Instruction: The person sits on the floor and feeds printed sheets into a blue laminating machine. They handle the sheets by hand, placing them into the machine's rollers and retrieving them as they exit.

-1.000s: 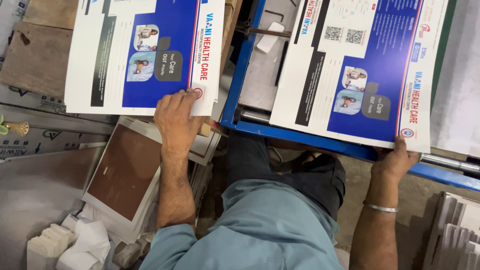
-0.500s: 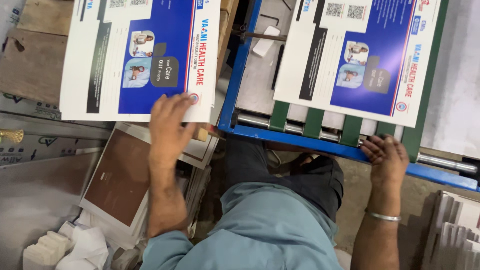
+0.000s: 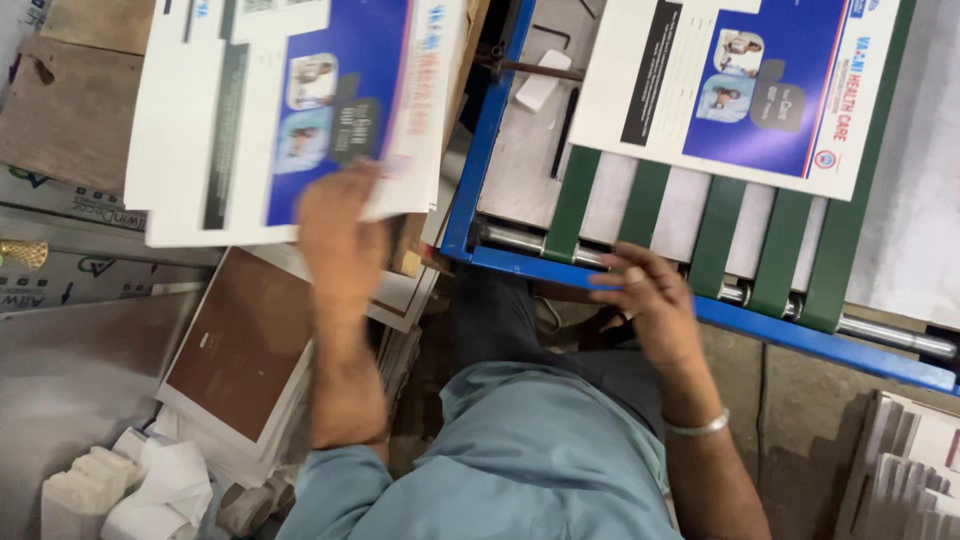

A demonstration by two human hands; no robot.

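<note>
While motion blurs the left hand, its grip on the printed sheet is unclear.
Since earlier, the right hand, open and empty, left the second sheet, now farther up the green belts.

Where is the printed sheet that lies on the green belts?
In the head view, the printed sheet lies upper right on the green belts inside the blue machine frame, beyond the right hand.

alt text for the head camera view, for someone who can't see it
Seen from above, a person's left hand lifts the near edge of a printed blue-and-white sheet from a stack, while the right hand hovers open over the blue-framed machine. Another printed sheet lies on its green belts.
</note>
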